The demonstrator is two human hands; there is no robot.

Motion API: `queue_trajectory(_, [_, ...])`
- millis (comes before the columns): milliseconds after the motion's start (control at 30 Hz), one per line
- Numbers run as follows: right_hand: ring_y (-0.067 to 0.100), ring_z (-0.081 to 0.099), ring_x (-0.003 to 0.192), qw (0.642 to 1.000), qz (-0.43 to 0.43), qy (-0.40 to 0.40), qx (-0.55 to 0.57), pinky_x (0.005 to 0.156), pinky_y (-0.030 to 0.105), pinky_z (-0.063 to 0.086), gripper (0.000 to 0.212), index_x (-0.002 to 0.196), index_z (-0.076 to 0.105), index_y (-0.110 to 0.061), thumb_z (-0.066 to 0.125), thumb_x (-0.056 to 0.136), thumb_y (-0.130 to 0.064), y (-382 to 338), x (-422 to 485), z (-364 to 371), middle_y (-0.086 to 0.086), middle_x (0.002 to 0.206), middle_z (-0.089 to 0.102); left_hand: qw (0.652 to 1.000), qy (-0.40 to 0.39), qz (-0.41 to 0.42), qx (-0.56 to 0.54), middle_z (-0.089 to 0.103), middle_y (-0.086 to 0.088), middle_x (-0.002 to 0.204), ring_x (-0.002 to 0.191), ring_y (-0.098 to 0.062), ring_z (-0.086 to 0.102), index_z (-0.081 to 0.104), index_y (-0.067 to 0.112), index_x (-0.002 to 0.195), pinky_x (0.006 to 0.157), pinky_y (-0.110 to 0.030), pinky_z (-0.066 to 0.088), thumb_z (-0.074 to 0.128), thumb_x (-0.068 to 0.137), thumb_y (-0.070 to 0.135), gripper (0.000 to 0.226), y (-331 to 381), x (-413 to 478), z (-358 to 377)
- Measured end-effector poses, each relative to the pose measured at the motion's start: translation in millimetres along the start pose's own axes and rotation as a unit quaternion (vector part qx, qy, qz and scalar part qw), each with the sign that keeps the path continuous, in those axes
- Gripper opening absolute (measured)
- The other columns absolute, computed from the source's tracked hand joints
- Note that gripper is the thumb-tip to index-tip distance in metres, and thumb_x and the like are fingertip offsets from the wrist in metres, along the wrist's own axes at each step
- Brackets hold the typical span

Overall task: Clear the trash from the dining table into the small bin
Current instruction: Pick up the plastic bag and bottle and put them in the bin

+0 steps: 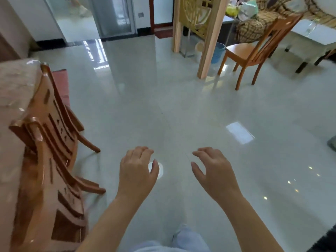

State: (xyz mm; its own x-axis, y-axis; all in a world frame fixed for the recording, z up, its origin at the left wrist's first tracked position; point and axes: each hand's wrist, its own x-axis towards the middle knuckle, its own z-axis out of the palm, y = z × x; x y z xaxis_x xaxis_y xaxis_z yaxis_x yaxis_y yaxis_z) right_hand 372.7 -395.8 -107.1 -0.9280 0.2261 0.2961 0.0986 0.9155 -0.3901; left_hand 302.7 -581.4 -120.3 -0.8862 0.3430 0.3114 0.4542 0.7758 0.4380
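Note:
My left hand and my right hand hover over the glossy floor, palms down, fingers loosely curled and holding nothing. The dining table, under a clear plastic cover, lies along the left edge; no trash shows on the part I can see. A small blue bin stands far ahead on the floor, beside a wooden pillar and half hidden behind it.
Two wooden chairs are pushed against the dining table at left. A third chair stands right of the bin. A white low table and bags sit at the back right. A person's foot shows far back.

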Motion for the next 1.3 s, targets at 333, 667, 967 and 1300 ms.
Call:
queue_trajectory(333, [0.028,0.064,0.08,0.975,-0.187,-0.088,0.084,0.064,0.036,0.053,0.023,0.09,0.067,-0.009,0.059,0.074,-0.024,-30,179,78,0.007,0.089,0.068,0.976,0.08,-0.19,0.073,0.067,-0.011,0.094,0.084,-0.031,0.061,0.066,0.004,0.092,0.075,-0.042,0.048,0.041,0.077,0.03,0.038,-62,86,-9])
queue_trajectory(667, [0.03,0.063,0.079,0.93,-0.327,-0.132,0.101,0.066,0.035,0.052,0.022,0.09,0.067,-0.007,0.06,0.073,-0.02,-165,355,183,0.009,0.088,0.068,0.934,0.176,-0.294,0.099,0.064,-0.006,0.098,0.091,-0.024,0.056,0.064,0.009,0.096,0.079,-0.033,0.043,0.042,0.082,0.029,0.033,-208,198,-58])
queue_trajectory(967, [0.027,0.063,0.086,0.879,-0.417,-0.191,0.132,0.071,0.034,0.051,0.025,0.094,0.067,-0.009,0.075,0.071,-0.013,-253,439,257,0.007,0.093,0.068,0.87,0.218,-0.418,0.146,0.062,-0.005,0.105,0.101,-0.023,0.052,0.063,0.012,0.101,0.085,-0.036,0.041,0.053,0.085,0.023,0.022,-301,236,-86])
queue_trajectory(1300, [0.023,0.061,0.09,0.787,-0.547,-0.216,0.186,0.077,0.035,0.051,0.018,0.096,0.066,-0.013,0.068,0.078,-0.016,-357,580,336,0.003,0.096,0.067,0.779,0.295,-0.518,0.195,0.062,-0.009,0.107,0.102,-0.027,0.053,0.064,0.007,0.102,0.087,-0.038,0.037,0.063,0.081,0.012,0.021,-387,334,-102])
